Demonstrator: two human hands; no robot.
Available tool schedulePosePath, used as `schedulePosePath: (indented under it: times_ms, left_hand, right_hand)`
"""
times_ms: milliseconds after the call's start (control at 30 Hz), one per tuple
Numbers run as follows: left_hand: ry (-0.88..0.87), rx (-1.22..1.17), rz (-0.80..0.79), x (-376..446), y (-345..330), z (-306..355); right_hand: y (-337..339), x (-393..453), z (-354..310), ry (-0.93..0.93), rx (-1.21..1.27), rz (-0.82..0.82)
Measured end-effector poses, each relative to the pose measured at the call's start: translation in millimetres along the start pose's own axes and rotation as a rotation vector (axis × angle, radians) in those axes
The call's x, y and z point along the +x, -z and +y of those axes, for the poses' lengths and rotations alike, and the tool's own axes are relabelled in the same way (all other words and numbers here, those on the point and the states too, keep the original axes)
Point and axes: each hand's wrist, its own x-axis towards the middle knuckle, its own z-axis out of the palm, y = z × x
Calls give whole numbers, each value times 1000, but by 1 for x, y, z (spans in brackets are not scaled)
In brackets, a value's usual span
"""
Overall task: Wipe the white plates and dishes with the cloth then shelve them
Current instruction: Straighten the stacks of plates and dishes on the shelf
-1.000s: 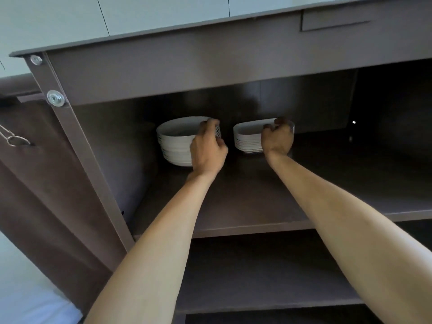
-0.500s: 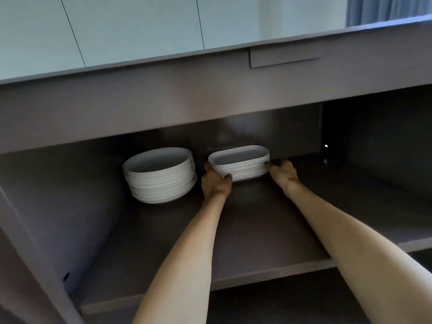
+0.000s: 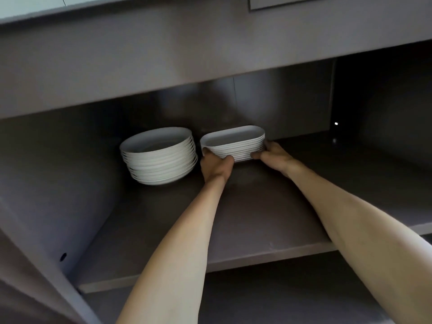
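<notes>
Deep in a dark cupboard, on the upper shelf (image 3: 245, 220), near the back wall: two white stacks side by side. On the left, round plates (image 3: 160, 155), piled high and close to the side wall. Just beside them on the right, not quite touching, a lower stack of oblong dishes (image 3: 233, 142).

Both arms stretched far in, one hand at each end of the oblong stack. Left hand (image 3: 216, 166) curled round the near left corner, fingers (image 3: 207, 152) wrapped against the rims, thumb pressed to the front edge. Right hand (image 3: 274, 154) at the right end, fingers bent in against the side of the pile, thumb at the lower front. Clamped from both ends, then, most likely so that the loose pile moves as one block and no dish slides off the top.

Stack resting on the shelf or barely off it; impossible to tell which. Likewise hard to say whether being set down or drawn out. No cloth anywhere in view.

Placed side by side and well back, probably to leave the front of the shelf free and keep the stacks from any edge.
</notes>
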Motion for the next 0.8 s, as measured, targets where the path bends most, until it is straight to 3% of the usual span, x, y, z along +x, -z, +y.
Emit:
schedulePosePath:
  times_ms: [433, 567, 700, 800]
  left_hand:
    - [37, 201, 87, -7, 13, 5]
    - [-194, 466, 108, -19, 36, 7]
    - [-521, 818, 292, -13, 84, -6]
    - [-282, 821, 394, -4, 117, -20]
  right_hand:
    - [-12, -5, -1, 79, -196, -59]
    - [-15, -12, -8, 110, -410, 39]
    - [-23, -26, -31, 337, -704, 202]
    - [-35, -27, -54, 435, -885, 109]
